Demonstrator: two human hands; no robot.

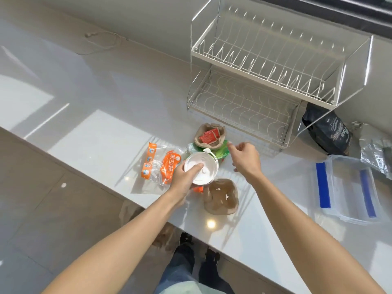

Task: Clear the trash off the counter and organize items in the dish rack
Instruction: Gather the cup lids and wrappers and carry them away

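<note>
The left hand (184, 179) is gripping the lidded cup (201, 168) to bin it, while the right hand (246, 158), loosely open and empty, is reaching for the wrappers (222, 152).

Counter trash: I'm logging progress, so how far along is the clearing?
Nothing looks done yet: the dish rack holds nothing. In hand: the left hand grips the white lidded cup; the right hand reaches for the green wrapper. Left on the counter: the orange-printed bag, two brown paper cup carriers, red packets, and the clear container to sort.
</note>
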